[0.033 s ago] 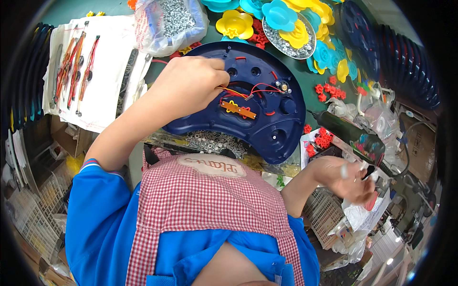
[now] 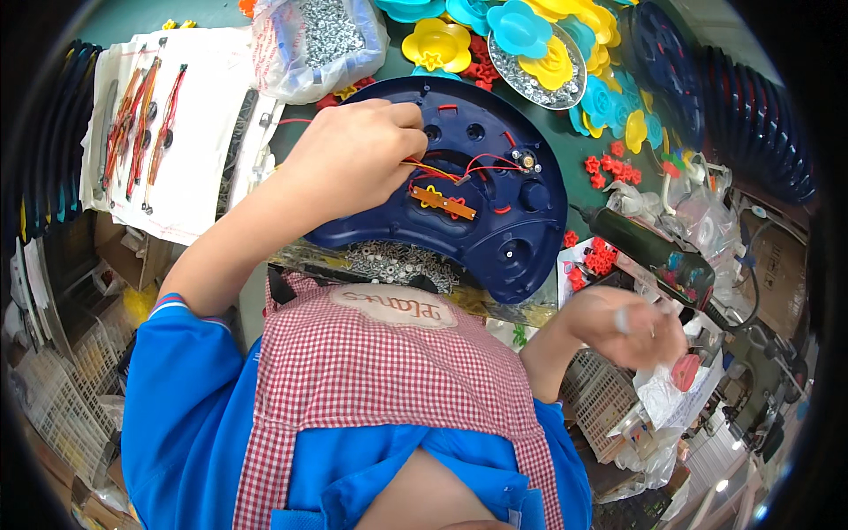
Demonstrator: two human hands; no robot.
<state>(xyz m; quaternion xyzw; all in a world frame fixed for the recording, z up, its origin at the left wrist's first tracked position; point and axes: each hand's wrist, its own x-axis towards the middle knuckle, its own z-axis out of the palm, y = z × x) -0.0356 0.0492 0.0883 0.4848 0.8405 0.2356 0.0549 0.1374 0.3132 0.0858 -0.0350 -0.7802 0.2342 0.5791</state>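
The dark blue curved shell [image 2: 521, 225] lies hollow side up on the green table [image 2: 579, 196], its left part under the left hand [image 2: 367, 155]. That hand's fingers [image 2: 409, 141] are bent downward, their tips over the shell's inner face, right beside the red and yellow wires [image 2: 437, 170]. The wires run out to the right from the fingertips — whether the fingers pinch them, I cannot tell, since the hand hides its own grip.

An orange strip [image 2: 443, 202] lies inside the shell, near the fingertips but apart from them; 1 yellow star-shaped piece [image 2: 429, 196] shows around it. A small round metal part [image 2: 527, 161] sits in the shell's right part, well apart from the fingers, with red wires leading to it.

The right hand [image 2: 629, 329] is off to the right, clear of the shell — blurred, fingers partly curled; I cannot tell whether they hold anything. Near it lies a dark green power screwdriver [image 2: 654, 252], its tip toward the shell.

Beyond the shell stand 1 plastic bag [image 2: 278, 53] and 1 bowl [image 2: 584, 81], both with small metal pieces inside. Wire bundles [image 2: 164, 132] lie on white sheets [image 2: 199, 115] at left.
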